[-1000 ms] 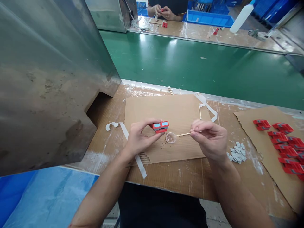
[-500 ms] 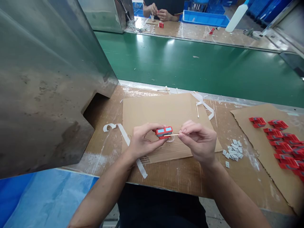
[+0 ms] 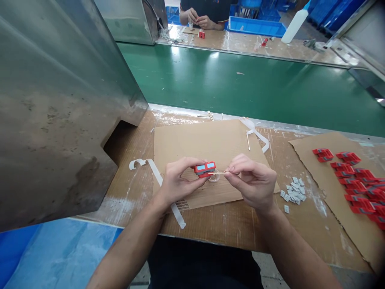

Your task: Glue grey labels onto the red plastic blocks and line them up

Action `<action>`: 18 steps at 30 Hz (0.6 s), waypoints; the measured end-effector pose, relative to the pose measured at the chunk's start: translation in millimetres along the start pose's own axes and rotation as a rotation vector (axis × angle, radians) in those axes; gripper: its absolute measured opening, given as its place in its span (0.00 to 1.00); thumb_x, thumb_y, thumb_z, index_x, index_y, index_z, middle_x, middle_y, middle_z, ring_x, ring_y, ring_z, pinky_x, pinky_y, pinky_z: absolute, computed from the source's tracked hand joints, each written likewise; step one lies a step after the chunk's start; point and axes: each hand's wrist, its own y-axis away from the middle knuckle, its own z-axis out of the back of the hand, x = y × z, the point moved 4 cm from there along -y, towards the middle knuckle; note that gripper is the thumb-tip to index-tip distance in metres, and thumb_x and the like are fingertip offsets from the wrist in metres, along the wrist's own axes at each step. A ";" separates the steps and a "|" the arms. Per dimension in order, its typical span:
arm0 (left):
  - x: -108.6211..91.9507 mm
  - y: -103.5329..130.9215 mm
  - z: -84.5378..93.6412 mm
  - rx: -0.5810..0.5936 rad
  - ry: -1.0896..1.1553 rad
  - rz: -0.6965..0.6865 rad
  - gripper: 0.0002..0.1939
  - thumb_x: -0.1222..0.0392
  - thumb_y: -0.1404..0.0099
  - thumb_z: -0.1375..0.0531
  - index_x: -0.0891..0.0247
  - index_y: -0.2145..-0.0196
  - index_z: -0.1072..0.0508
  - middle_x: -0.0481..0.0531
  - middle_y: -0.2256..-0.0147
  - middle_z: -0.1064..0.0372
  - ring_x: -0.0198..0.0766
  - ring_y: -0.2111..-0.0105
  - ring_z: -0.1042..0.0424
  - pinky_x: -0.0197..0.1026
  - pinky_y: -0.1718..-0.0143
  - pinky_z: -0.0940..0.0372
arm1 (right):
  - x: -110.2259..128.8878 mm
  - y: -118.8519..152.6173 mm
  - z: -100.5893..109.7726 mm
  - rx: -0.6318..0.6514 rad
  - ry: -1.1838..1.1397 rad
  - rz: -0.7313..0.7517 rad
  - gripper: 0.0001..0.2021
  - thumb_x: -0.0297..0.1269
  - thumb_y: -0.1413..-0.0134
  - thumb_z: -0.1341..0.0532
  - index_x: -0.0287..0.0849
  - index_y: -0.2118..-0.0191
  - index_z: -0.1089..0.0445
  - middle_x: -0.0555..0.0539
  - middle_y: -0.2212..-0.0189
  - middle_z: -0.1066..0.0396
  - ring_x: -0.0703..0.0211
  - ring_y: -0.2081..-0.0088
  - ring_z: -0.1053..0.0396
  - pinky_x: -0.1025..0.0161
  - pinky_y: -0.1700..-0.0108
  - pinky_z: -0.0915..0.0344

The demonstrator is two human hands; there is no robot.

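Note:
Between the thumb and fingers of my left hand [image 3: 179, 179] is a small red and grey part [image 3: 205, 169] with two light-blue panels on its upper face. My right hand [image 3: 251, 180] pinches a thin cotton swab [image 3: 218, 173], whose far end reaches the lower right side of the red part. Just below and behind the swab, a small round clear dish [image 3: 214, 177] stands on a cardboard sheet [image 3: 177, 140]. Whether the swab tip touches the part cannot be made out.
Small grey pieces [image 3: 294, 190] lie right of my right hand. Several red parts [image 3: 356, 186] stand on another cardboard [image 3: 313, 144]. A metal housing [image 3: 60, 120] fills the left. Beyond the green belt [image 3: 225, 84], a person's hands [image 3: 200, 20] hold something small and red.
The swab has drawn slightly back to the right relative to the red part, and more of the clear dish shows. The whole view has shifted a little.

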 end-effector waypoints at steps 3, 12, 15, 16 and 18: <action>1.6 0.9 1.5 -0.005 0.007 -0.009 0.16 0.66 0.41 0.29 0.60 0.55 0.23 0.55 0.58 0.19 0.42 0.60 0.18 0.43 0.56 0.23 | 2.4 -2.4 14.4 0.010 -0.031 0.029 0.08 0.27 0.45 0.31 0.49 0.64 0.25 0.51 0.72 0.24 0.58 0.70 0.29 0.56 0.68 0.31; 7.9 3.0 8.6 -0.035 -0.037 0.044 0.17 0.66 0.41 0.29 0.60 0.54 0.23 0.54 0.59 0.18 0.42 0.60 0.18 0.43 0.56 0.23 | -13.0 5.2 4.6 0.551 0.378 0.117 0.08 0.26 0.37 0.39 0.46 0.64 0.26 0.49 0.68 0.22 0.58 0.66 0.30 0.59 0.63 0.31; 10.5 4.9 9.3 -0.034 -0.026 0.072 0.17 0.65 0.41 0.29 0.59 0.53 0.22 0.55 0.58 0.18 0.43 0.59 0.19 0.45 0.54 0.23 | -15.4 8.8 -8.2 0.605 0.475 0.147 0.09 0.25 0.37 0.41 0.45 0.63 0.26 0.48 0.67 0.23 0.58 0.66 0.30 0.60 0.63 0.31; 11.9 5.5 9.2 -0.028 -0.018 0.085 0.17 0.65 0.40 0.29 0.59 0.53 0.22 0.55 0.57 0.19 0.44 0.59 0.19 0.45 0.53 0.24 | -14.4 9.0 -9.1 0.627 0.485 0.136 0.09 0.25 0.37 0.40 0.46 0.60 0.25 0.47 0.64 0.22 0.57 0.63 0.29 0.60 0.61 0.30; 15.6 6.3 9.3 -0.020 0.015 0.124 0.17 0.64 0.39 0.30 0.59 0.52 0.22 0.55 0.56 0.19 0.44 0.57 0.19 0.46 0.52 0.24 | -8.7 8.2 -0.3 0.637 0.463 0.101 0.11 0.29 0.37 0.38 0.47 0.52 0.26 0.45 0.55 0.24 0.55 0.55 0.27 0.58 0.55 0.27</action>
